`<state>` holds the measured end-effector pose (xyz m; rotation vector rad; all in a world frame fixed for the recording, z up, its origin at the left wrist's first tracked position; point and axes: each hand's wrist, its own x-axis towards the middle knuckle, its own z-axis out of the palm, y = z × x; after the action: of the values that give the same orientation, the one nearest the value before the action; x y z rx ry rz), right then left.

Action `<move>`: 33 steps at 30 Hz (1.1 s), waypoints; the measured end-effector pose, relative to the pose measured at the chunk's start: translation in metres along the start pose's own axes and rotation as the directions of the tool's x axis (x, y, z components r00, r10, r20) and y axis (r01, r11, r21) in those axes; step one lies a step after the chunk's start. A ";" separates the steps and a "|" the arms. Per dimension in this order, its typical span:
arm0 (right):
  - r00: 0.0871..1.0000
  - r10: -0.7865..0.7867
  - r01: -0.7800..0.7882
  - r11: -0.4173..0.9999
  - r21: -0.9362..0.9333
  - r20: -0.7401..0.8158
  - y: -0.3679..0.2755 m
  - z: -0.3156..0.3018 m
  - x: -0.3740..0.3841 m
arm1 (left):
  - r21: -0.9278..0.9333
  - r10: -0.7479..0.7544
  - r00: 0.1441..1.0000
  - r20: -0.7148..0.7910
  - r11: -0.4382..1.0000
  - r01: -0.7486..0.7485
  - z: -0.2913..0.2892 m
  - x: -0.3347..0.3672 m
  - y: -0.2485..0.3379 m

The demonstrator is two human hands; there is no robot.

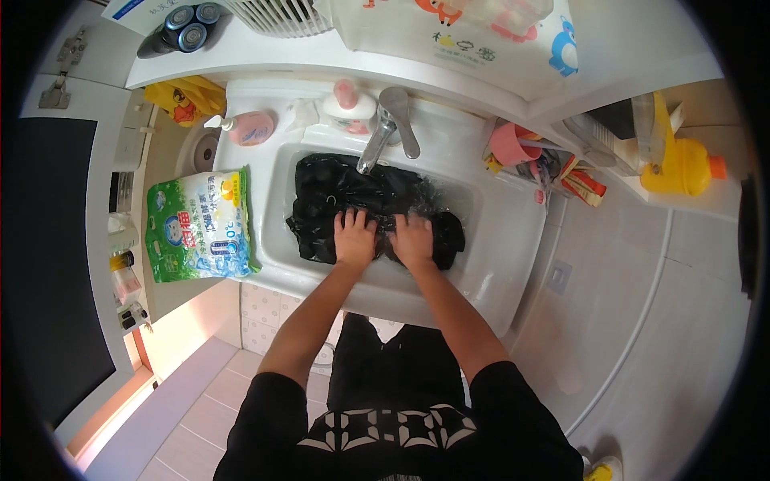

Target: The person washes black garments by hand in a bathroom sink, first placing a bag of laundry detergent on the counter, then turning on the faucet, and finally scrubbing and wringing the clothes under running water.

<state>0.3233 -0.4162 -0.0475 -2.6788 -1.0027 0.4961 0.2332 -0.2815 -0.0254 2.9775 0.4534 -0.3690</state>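
A soaked black garment [329,188] lies bunched in the water of the white sink [473,264]. My left hand [354,239] presses on the near middle part of the garment, its fingers stretched out and slightly apart. Close beside it, my right hand [413,239] rests on the garment's right part, fingers pointing away from me. Water splashes around the right fingertips and blurs them a little. Above the garment reaches the spout of a chrome faucet [387,128]; whether water runs from it I cannot tell.
Left of the basin lies a green and white detergent bag [200,228]. Behind it stand a pink pump bottle [250,128] and a white bottle with a pink cap [349,108]. A pink cup [513,146] is at the right rim; an electric shaver [186,30] sits on the shelf.
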 end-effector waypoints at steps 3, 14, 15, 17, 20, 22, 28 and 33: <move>0.997 0.080 -0.072 0.960 0.270 -0.019 0.005 -0.018 -0.008 | -0.225 0.087 0.995 -0.043 0.970 -0.095 -0.021 -0.007 -0.022; 0.988 -0.019 -0.127 0.484 0.866 0.156 -0.001 -0.082 -0.036 | -0.497 0.104 0.991 -0.087 0.857 -0.134 -0.067 -0.019 -0.046; 0.988 -0.019 -0.124 0.488 0.864 0.152 0.000 -0.078 -0.035 | -0.535 0.102 0.993 0.056 0.843 -0.057 -0.073 -0.013 -0.053; 0.986 0.110 0.069 0.430 0.900 -0.128 0.014 -0.070 -0.036 | -0.653 0.026 0.958 0.286 0.737 0.175 -0.108 0.000 -0.040; 0.948 0.138 -0.314 0.281 0.907 0.286 0.012 -0.076 -0.033 | -0.890 -0.042 0.990 0.133 0.435 0.138 -0.117 -0.004 -0.043; 0.942 0.164 -0.301 0.028 0.953 0.292 -0.012 -0.084 -0.033 | -0.950 -0.108 0.991 0.077 0.294 0.106 -0.114 -0.008 -0.037; 0.724 0.510 -0.296 -0.378 0.877 0.464 -0.051 -0.071 -0.006 | -0.943 -0.553 0.829 -0.079 0.310 0.117 -0.123 -0.023 0.026; 0.908 0.357 -0.111 -0.297 0.948 0.218 0.008 -0.013 0.003 | -0.715 -0.346 0.783 -0.517 0.677 -0.173 -0.132 -0.024 0.086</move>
<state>0.3347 -0.4215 -0.0391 -1.1405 0.2656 0.6894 0.2664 -0.3512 0.1141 2.1673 0.6205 0.6929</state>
